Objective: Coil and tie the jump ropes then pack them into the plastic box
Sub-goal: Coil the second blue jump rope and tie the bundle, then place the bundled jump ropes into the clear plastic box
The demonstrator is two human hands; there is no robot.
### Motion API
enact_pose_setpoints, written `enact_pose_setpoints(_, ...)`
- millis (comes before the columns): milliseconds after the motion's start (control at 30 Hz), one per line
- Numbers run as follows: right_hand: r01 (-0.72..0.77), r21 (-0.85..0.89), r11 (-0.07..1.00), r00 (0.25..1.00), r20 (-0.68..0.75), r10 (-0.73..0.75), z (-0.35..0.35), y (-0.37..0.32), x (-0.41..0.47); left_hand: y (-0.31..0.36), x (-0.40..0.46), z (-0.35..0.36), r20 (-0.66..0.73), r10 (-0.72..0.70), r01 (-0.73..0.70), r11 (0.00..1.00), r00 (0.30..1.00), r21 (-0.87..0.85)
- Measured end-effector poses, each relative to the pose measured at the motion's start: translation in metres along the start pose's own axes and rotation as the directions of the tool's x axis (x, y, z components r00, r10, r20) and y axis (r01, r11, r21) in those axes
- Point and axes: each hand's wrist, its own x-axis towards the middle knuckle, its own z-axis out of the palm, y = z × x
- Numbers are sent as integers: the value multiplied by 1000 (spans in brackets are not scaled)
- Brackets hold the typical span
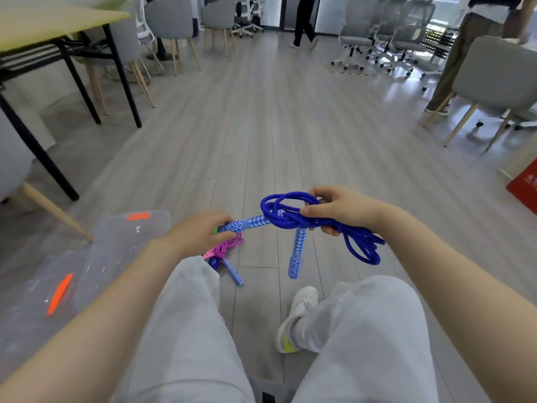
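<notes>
Underfoot, a grey wood-plank floor point(261, 117) runs back through an office-like room: yellow-topped table with black legs point(43, 27) at far left, grey chairs on pale wooden legs point(171, 21) behind it, white swivel chairs point(386, 33) at far right, one more grey chair point(497, 74) near right, a red box point(526, 184) at the right edge. Two people stand in the background, one at centre point(303, 21), one at right point(462, 53). Wearer is seated, light grey trousers point(197, 330), white shoe point(296, 318) on the floor. Blue jump rope point(290, 210) held in the air above the floor, between both hands; cord is solid blue, bunched in several loops with a knot-like wrap at the middle, loose loops drooping to the lower right. Handles are blue-and-white diamond pattern: one point(247, 223) lies nearly level, the other point(297, 254) hangs down. Left hand point(200, 231) grips the level handle's end; right hand point(340, 210) pinches the bundled cord, thumb on top. Hands apart. On the floor just beyond the left knee, a second bundle: pink rope point(225, 246) with a patterned handle point(234, 273). Clear plastic box point(122, 251) with orange latches point(59, 293) sits on the floor at left, contents not discernible
</notes>
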Motion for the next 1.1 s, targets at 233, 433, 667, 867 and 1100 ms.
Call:
enact_pose_setpoints(233,15,216,976,997,67,-30,8,-1,57,44,29,24,99,36,26,828,994,-559)
enact_pose_setpoints(433,9,434,901,993,105,-61,23,1,106,45,47,34,-49,-44,-9,650,998,-760)
enact_pose_setpoints(667,-158,430,889,984,146,105,50,16,174,-8,62,24,-1,-323,269,788,946,-554)
enact_pose_setpoints(867,-85,-300,950,988,98,119,107,29,230,-55,67,23,144,-371,396,883,918,-253)
enact_pose_setpoints(1100,191,-751,632,962,15,-272,180,62,295,-120,72,51,337,-511,594,773,791,-223)
